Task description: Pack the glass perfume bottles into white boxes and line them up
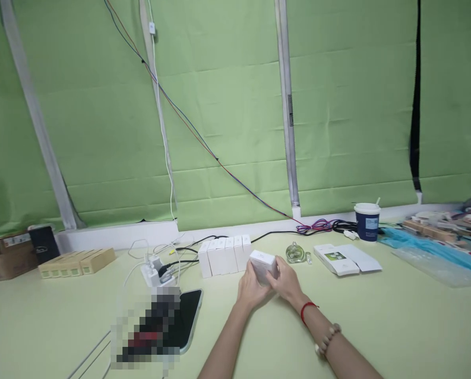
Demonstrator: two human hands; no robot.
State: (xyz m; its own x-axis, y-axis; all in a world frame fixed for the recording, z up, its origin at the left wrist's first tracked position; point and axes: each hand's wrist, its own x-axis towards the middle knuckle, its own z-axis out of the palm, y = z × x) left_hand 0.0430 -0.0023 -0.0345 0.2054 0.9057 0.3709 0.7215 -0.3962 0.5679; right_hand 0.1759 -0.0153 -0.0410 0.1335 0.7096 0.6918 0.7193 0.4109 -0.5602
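White box (262,265), one: the left hand (251,290) and right hand (286,280) are gripping it between them, over the desk (393,321). White cartons (224,258), one row: standing upright, just left. Glass bottle (295,253), one: sitting to the right. Lidded blue cup (367,227): standing farther right.

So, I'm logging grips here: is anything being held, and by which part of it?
A small white box, held by its sides: the left hand at its left, the right hand at its right.
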